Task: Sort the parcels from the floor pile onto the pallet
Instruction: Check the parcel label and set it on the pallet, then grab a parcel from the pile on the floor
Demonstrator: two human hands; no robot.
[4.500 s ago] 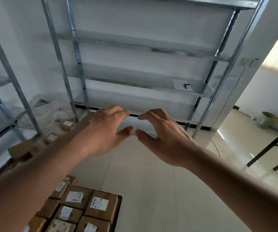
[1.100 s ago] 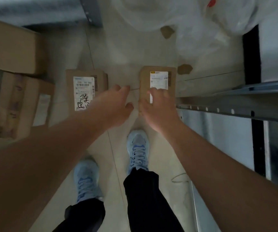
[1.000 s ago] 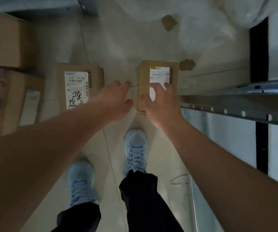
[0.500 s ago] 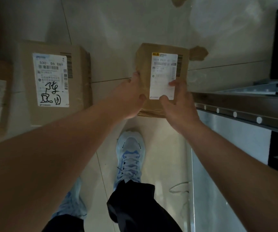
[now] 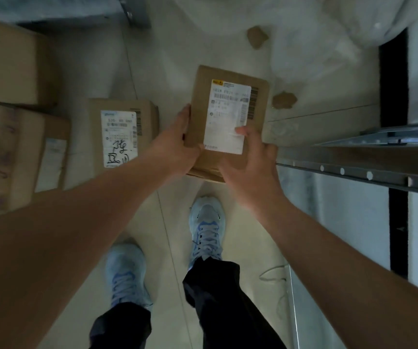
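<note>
Parcel (image 5: 225, 122) now gripped by both hands and looks lifted off the floor (image 5: 172, 59); half a sec ago it lay flat w/ the hands only closing on its near end. It reads bigger and nearer the camera than before, so the pick-up seems underway, tho I can't see the underside to be sure it's fully clear.

Left hand (image 5: 175, 149) wraps the parcel's left edge near the bottom corner, fingers running up the side. Right hand (image 5: 250, 159) holds the near right corner, thumb pressed on the white label (image 5: 228, 117). Both curled on the box, no gap.

Second parcel (image 5: 122, 132), w/ handwritten marks on its label, sits on the floor just left of the held one, untouched. Larger cartons (image 5: 13, 122) farther left, by the floor's left edge of the view. Crumpled plastic wrap (image 5: 316, 41) lies beyond, at the far right, w/ a couple of brown scraps (image 5: 284, 100) near it. Metal shelf rail (image 5: 354, 170) runs along the right. Person's shoes (image 5: 206, 227) stand just behind the held parcel.

Meaning for the task: grasp step looks done for this one, carry comes next. Pallet isn't in view, so a turn away from the shelf is prob needed. At least one small parcel plus the cartons remain on the floor, so the sort is far from finished. Watch the shelf rail close on the right when swinging round.
</note>
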